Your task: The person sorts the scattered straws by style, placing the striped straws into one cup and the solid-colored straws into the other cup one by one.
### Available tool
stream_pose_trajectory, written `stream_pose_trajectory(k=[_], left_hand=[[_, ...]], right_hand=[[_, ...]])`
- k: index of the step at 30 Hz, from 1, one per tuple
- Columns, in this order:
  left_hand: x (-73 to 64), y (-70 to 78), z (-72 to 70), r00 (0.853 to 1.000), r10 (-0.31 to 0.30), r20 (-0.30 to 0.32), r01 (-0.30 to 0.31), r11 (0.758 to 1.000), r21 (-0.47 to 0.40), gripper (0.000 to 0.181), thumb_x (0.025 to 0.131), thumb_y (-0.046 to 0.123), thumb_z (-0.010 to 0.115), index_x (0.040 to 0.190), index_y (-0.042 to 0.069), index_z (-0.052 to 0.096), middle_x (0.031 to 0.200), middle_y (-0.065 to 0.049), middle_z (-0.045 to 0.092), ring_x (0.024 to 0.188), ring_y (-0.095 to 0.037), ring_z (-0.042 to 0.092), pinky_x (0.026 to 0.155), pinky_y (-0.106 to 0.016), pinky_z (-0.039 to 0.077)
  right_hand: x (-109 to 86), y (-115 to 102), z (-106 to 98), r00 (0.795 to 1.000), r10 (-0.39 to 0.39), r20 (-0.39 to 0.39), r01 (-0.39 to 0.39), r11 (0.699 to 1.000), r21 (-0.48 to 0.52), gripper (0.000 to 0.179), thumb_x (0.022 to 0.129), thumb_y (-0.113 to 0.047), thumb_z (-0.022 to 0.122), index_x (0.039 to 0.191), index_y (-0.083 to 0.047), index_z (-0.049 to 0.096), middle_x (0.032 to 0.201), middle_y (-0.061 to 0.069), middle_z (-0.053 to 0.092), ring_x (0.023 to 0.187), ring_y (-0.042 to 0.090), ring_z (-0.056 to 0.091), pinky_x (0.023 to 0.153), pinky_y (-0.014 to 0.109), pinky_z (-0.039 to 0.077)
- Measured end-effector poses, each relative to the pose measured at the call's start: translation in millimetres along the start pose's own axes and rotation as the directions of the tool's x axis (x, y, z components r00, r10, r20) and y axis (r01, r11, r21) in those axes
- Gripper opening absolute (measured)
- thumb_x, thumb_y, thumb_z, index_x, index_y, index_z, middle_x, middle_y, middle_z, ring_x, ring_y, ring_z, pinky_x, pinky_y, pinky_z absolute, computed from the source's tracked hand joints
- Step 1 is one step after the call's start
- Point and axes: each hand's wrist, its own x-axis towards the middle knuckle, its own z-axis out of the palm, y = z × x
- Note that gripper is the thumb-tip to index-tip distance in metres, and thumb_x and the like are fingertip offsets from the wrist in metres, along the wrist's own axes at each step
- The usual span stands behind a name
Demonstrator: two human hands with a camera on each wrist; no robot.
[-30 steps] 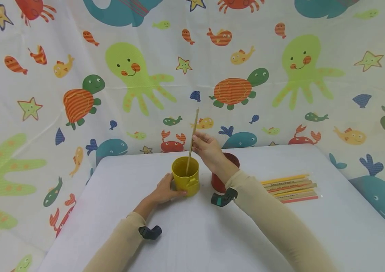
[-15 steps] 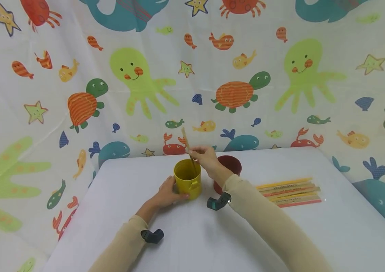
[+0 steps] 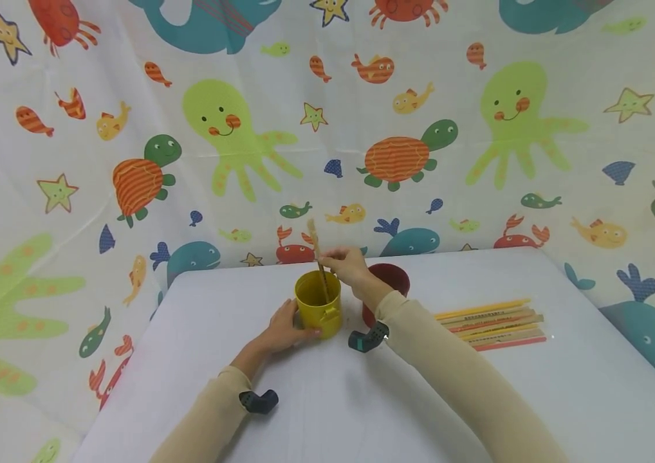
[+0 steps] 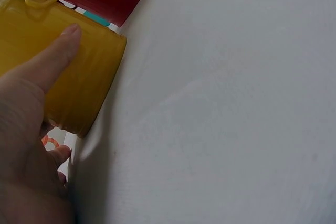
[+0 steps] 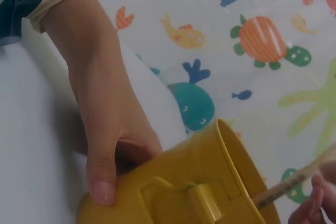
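My left hand [image 3: 284, 328] holds a small yellow bucket [image 3: 317, 315] on the table, its thumb lying along the front wall in the left wrist view. A curved handle is fixed to the bucket's side [image 5: 189, 182]. Above the rim, my right hand [image 3: 350, 263] pinches a thin tan stick [image 3: 316, 241] with dark printed marks. The stick's lower end is inside the bucket, and its top leans left. In the right wrist view only some fingertips [image 5: 315, 198] of that hand show beside the stick.
A dark red bucket [image 3: 394, 276] stands just right of the yellow one, partly behind my right wrist. Several yellow, tan and red sticks [image 3: 492, 325] lie side by side on the white table [image 3: 327, 411]. A curtain printed with sea animals hangs behind the table.
The stick stood higher and leaned right a second ago; it has come down into the bucket and tipped left. My right hand has dropped slightly. My left hand keeps its hold.
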Motion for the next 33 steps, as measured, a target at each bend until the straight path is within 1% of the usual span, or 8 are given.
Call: stream_pose_trajectory(k=[5, 9, 11, 15, 19, 23, 28, 33], left_hand=[[-0.3, 0.3, -0.9, 1.000, 0.006, 0.000, -0.006, 1.000, -0.001, 0.100, 0.079, 0.051, 0.081, 0.158, 0.015, 0.031, 0.168, -0.014, 0.026, 0.157, -0.043, 0.011, 0.123, -0.071, 0.010], [-1.0, -2.0, 0.2, 1.000, 0.014, -0.007, -0.014, 1.000, 0.006, 0.099, 0.079, 0.051, 0.081, 0.158, 0.015, 0.032, 0.166, -0.015, 0.029, 0.156, -0.043, 0.017, 0.122, -0.071, 0.015], [-1.3, -3.0, 1.1, 1.000, 0.023, -0.014, -0.023, 1.000, 0.009, 0.098, 0.079, 0.051, 0.082, 0.157, 0.015, 0.034, 0.164, -0.015, 0.033, 0.154, -0.043, 0.022, 0.122, -0.071, 0.018], [-2.4, -3.5, 3.4, 1.000, 0.015, -0.017, -0.014, 1.000, 0.007, 0.100, 0.079, 0.051, 0.081, 0.158, 0.015, 0.032, 0.165, -0.016, 0.030, 0.155, -0.043, 0.019, 0.123, -0.070, 0.015], [-3.0, -2.6, 5.3, 1.000, -0.009, -0.013, 0.009, 1.000, -0.003, 0.103, 0.079, 0.051, 0.081, 0.159, 0.014, 0.029, 0.168, -0.017, 0.024, 0.157, -0.044, 0.013, 0.123, -0.070, 0.012], [-4.2, -1.7, 5.5, 0.999, -0.036, -0.003, 0.036, 0.999, 0.012, 0.106, 0.079, 0.053, 0.081, 0.160, 0.011, 0.026, 0.168, -0.022, 0.018, 0.156, -0.047, 0.012, 0.122, -0.071, 0.013], [-5.2, -0.9, 2.1, 1.000, -0.028, 0.005, 0.028, 0.999, 0.031, 0.105, 0.081, 0.052, 0.080, 0.160, 0.009, 0.027, 0.168, -0.025, 0.015, 0.155, -0.049, 0.010, 0.122, -0.072, 0.011], [-2.9, 0.5, 1.1, 1.000, -0.017, 0.011, 0.017, 0.999, 0.031, 0.103, 0.081, 0.051, 0.080, 0.159, 0.010, 0.028, 0.168, -0.023, 0.016, 0.156, -0.048, 0.009, 0.122, -0.072, 0.011]], right_hand=[[-0.5, -4, -3, 1.000, -0.009, 0.025, 0.010, 1.000, -0.016, 0.036, 0.098, -0.031, 0.066, 0.123, -0.006, 0.069, 0.118, 0.008, 0.064, 0.108, 0.027, 0.058, 0.102, 0.039, 0.051], [-4.9, -6, -6, 0.997, -0.035, 0.062, 0.037, 0.999, -0.024, 0.034, 0.100, -0.031, 0.064, 0.124, -0.007, 0.068, 0.115, 0.007, 0.064, 0.103, 0.023, 0.059, 0.105, 0.041, 0.051], [-7.8, -7, -8, 0.993, -0.070, 0.093, 0.074, 0.997, -0.037, 0.033, 0.100, -0.032, 0.063, 0.123, -0.008, 0.068, 0.114, 0.006, 0.064, 0.099, 0.020, 0.059, 0.104, 0.041, 0.051], [-15.3, -5, -19, 0.969, -0.184, 0.168, 0.204, 0.972, -0.114, 0.032, 0.102, -0.034, 0.060, 0.124, -0.012, 0.069, 0.116, 0.006, 0.066, 0.097, 0.019, 0.058, 0.094, 0.036, 0.053], [-24.2, -3, -35, 0.931, -0.291, 0.222, 0.333, 0.924, -0.187, 0.031, 0.103, -0.032, 0.058, 0.124, -0.013, 0.070, 0.115, 0.009, 0.066, 0.094, 0.020, 0.059, 0.083, 0.029, 0.052], [-34.0, -3, -53, 0.906, -0.348, 0.241, 0.401, 0.889, -0.222, 0.030, 0.103, -0.030, 0.058, 0.121, -0.010, 0.070, 0.111, 0.010, 0.067, 0.091, 0.020, 0.061, 0.080, 0.027, 0.050], [-46.0, -3, -81, 0.894, -0.390, 0.222, 0.437, 0.868, -0.234, 0.032, 0.102, -0.027, 0.059, 0.122, -0.004, 0.069, 0.105, 0.013, 0.067, 0.090, 0.021, 0.060, 0.080, 0.031, 0.052], [-56.8, 2, -111, 0.888, -0.410, 0.207, 0.453, 0.858, -0.244, 0.032, 0.102, -0.025, 0.059, 0.122, -0.002, 0.068, 0.103, 0.021, 0.065, 0.090, 0.022, 0.059, 0.079, 0.032, 0.053]])
